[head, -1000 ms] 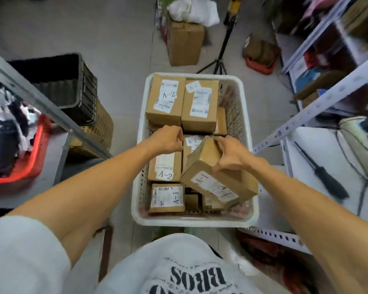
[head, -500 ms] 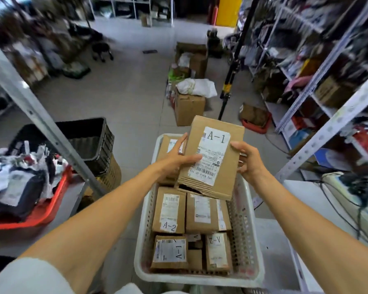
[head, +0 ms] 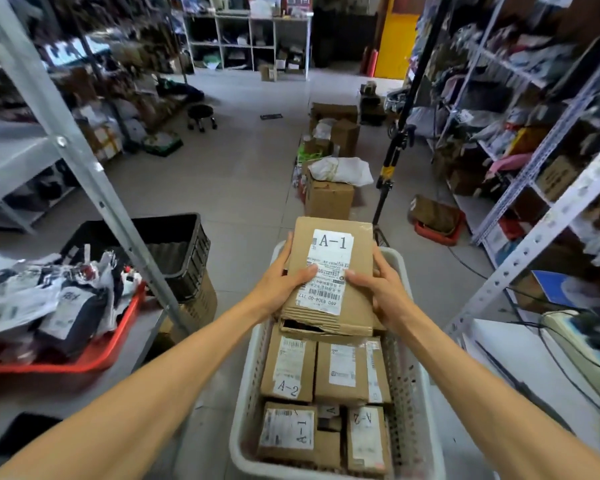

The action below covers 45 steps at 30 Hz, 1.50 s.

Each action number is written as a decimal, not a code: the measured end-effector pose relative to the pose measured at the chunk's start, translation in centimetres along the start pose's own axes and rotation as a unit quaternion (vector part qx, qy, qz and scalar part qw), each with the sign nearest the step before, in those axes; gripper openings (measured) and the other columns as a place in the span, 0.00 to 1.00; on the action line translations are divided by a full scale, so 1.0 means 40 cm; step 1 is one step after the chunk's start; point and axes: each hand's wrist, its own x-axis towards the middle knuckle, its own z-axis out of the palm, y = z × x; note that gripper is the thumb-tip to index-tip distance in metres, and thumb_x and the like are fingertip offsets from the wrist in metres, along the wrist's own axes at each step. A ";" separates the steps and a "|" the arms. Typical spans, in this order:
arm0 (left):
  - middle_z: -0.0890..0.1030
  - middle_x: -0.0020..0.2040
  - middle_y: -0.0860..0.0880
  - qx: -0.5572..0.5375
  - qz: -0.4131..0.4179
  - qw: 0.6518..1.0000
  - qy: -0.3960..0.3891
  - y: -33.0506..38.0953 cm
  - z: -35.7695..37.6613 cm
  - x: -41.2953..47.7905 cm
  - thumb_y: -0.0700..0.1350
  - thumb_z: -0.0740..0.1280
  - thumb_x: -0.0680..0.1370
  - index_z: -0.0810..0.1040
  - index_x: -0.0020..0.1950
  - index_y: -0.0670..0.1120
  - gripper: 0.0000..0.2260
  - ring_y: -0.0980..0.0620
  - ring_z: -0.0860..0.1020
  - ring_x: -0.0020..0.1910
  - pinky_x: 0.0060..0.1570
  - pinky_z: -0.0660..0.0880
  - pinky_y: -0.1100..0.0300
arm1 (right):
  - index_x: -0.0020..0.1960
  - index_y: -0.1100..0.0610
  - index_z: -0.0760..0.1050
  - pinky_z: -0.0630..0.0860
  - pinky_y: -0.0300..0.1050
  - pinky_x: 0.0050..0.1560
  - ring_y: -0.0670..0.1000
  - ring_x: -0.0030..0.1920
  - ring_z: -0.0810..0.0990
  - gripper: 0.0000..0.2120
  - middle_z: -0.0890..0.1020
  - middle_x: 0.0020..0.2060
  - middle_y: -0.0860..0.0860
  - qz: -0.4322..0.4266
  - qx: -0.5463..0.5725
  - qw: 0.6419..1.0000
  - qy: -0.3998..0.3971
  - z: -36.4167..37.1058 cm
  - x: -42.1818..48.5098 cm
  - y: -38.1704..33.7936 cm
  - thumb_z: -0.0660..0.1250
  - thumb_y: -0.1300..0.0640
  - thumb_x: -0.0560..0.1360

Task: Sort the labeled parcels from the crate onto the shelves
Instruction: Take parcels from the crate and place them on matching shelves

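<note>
Fingers of the left hand and right hand are clasping the A-1 parcel by its edges above the crate, label tilted upward, likely for reading its shelf code.

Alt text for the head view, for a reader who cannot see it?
The left hand and right hand hold a cardboard parcel labelled A-1 above a white crate of more labelled parcels. Cluttered metal shelves line both sides of the aisle.
</note>
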 end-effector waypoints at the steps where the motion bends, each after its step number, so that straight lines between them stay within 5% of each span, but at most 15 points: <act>1: 0.79 0.59 0.53 0.013 -0.002 1.000 0.001 0.000 -0.006 -0.008 0.49 0.71 0.75 0.46 0.77 0.63 0.41 0.52 0.83 0.53 0.48 0.80 0.58 | 0.71 0.43 0.64 0.81 0.53 0.50 0.55 0.55 0.83 0.34 0.82 0.57 0.51 -0.007 0.002 1.000 0.005 0.014 -0.011 0.011 0.73 0.63 0.71; 5: 0.80 0.57 0.55 0.020 0.005 1.000 -0.017 0.014 -0.032 -0.025 0.49 0.73 0.72 0.48 0.77 0.62 0.43 0.54 0.83 0.49 0.42 0.80 0.62 | 0.70 0.46 0.60 0.81 0.47 0.49 0.50 0.56 0.82 0.39 0.80 0.59 0.51 -0.036 -0.059 0.997 0.030 0.071 -0.063 0.011 0.77 0.64 0.67; 9: 0.78 0.64 0.51 0.048 0.028 0.996 -0.068 0.039 -0.048 -0.050 0.53 0.77 0.67 0.49 0.76 0.65 0.47 0.51 0.81 0.56 0.56 0.78 0.50 | 0.70 0.47 0.58 0.81 0.42 0.46 0.49 0.55 0.82 0.43 0.81 0.58 0.49 -0.070 -0.083 0.990 0.091 0.127 -0.127 -0.025 0.78 0.61 0.63; 15: 0.83 0.53 0.57 0.071 0.028 0.987 -0.140 0.028 -0.078 -0.115 0.53 0.81 0.61 0.53 0.76 0.65 0.51 0.56 0.83 0.50 0.43 0.79 0.63 | 0.76 0.52 0.51 0.79 0.55 0.56 0.54 0.59 0.80 0.53 0.78 0.62 0.55 -0.062 -0.059 0.981 0.175 0.221 -0.255 0.008 0.77 0.65 0.60; 20: 0.81 0.60 0.50 0.071 0.019 0.979 -0.188 -0.003 -0.053 -0.207 0.52 0.82 0.60 0.52 0.76 0.63 0.54 0.53 0.82 0.54 0.49 0.79 0.59 | 0.78 0.47 0.36 0.73 0.53 0.63 0.53 0.64 0.75 0.65 0.72 0.68 0.54 -0.016 -0.082 0.973 0.214 0.244 -0.373 0.040 0.78 0.61 0.57; 28: 0.80 0.53 0.60 0.113 0.037 0.965 -0.232 -0.027 0.039 -0.379 0.56 0.79 0.60 0.53 0.76 0.65 0.51 0.64 0.80 0.48 0.43 0.77 0.66 | 0.74 0.46 0.54 0.77 0.56 0.59 0.54 0.60 0.79 0.53 0.79 0.61 0.52 -0.054 -0.073 0.965 0.245 0.243 -0.605 0.098 0.80 0.61 0.57; 31: 0.81 0.57 0.55 0.119 0.031 0.957 -0.264 -0.041 0.091 -0.464 0.59 0.79 0.57 0.53 0.76 0.63 0.54 0.58 0.80 0.53 0.51 0.78 0.59 | 0.75 0.50 0.54 0.74 0.63 0.61 0.57 0.62 0.78 0.53 0.78 0.62 0.56 -0.063 -0.045 0.960 0.268 0.249 -0.718 0.129 0.79 0.64 0.57; 36: 0.82 0.49 0.66 0.143 0.045 0.932 -0.329 -0.074 0.230 -0.588 0.61 0.79 0.56 0.54 0.75 0.66 0.53 0.65 0.81 0.47 0.40 0.77 0.69 | 0.75 0.50 0.52 0.79 0.52 0.55 0.53 0.59 0.80 0.53 0.78 0.62 0.56 -0.074 -0.008 0.934 0.348 0.236 -0.949 0.179 0.77 0.67 0.58; 42: 0.85 0.47 0.58 0.128 0.016 0.881 -0.454 -0.110 0.482 -0.723 0.50 0.82 0.60 0.54 0.75 0.66 0.51 0.55 0.84 0.46 0.39 0.80 0.64 | 0.78 0.46 0.45 0.78 0.57 0.58 0.54 0.60 0.79 0.59 0.77 0.63 0.55 -0.062 0.009 0.883 0.465 0.186 -1.244 0.216 0.77 0.66 0.59; 45: 0.84 0.54 0.53 0.129 0.020 0.841 -0.525 -0.105 0.623 -0.796 0.52 0.82 0.60 0.55 0.75 0.66 0.51 0.53 0.83 0.51 0.50 0.81 0.55 | 0.77 0.44 0.44 0.80 0.56 0.54 0.54 0.57 0.81 0.57 0.77 0.62 0.55 -0.067 0.032 0.844 0.531 0.169 -1.386 0.226 0.77 0.70 0.63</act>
